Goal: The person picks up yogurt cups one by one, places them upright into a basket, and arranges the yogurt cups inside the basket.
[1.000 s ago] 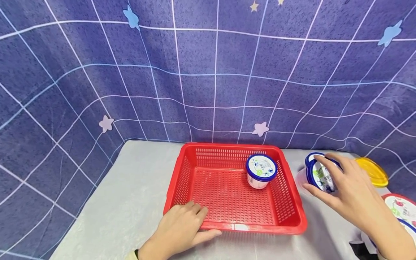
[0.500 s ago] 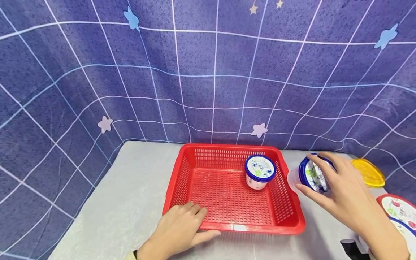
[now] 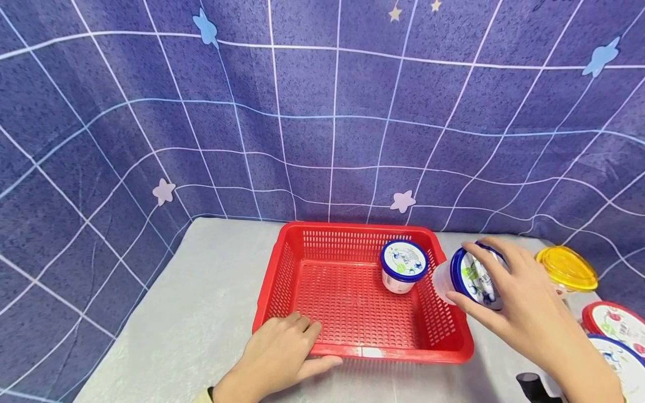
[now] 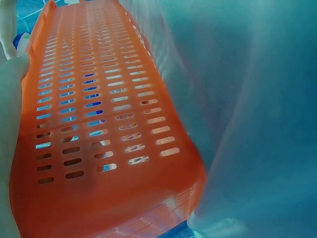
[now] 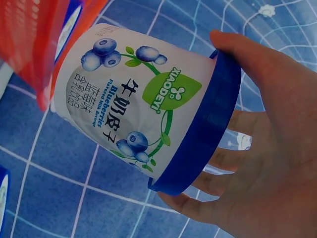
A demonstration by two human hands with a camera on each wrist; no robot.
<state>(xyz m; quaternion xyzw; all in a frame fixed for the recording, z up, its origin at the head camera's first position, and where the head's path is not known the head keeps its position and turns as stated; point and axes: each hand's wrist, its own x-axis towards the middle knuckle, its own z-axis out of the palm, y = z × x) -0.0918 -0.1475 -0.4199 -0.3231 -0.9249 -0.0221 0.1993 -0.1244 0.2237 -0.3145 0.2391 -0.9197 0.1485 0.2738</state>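
Note:
My right hand (image 3: 524, 308) grips a blueberry milk beverage tub (image 3: 476, 278) by its blue lid, thumb on one side and fingers on the other. The tub hangs tilted at the right rim of the red basket (image 3: 388, 354), its base toward the basket. In the right wrist view, its printed side (image 5: 133, 99) faces the camera. My left hand (image 3: 277, 350) holds the basket's near left rim, fingers over the edge and thumb along the front. A similar blue-lidded tub (image 3: 405, 263) stands inside at the right. The left wrist view shows the basket's slotted wall (image 4: 84, 193).
Right of the basket are a yellow-lidded tub (image 3: 566, 268), a red-lidded tub (image 3: 617, 324) and another blue-lidded tub (image 3: 622, 364). A black object (image 3: 534, 386) lies near the front right. Behind the grey table (image 3: 166, 302) hangs a purple-blue gridded cloth (image 3: 302, 140).
My right hand has moved left with the tub, bringing it from beside the basket to its right rim. More of the yellow-lidded tub shows. My left hand stays at the rim.

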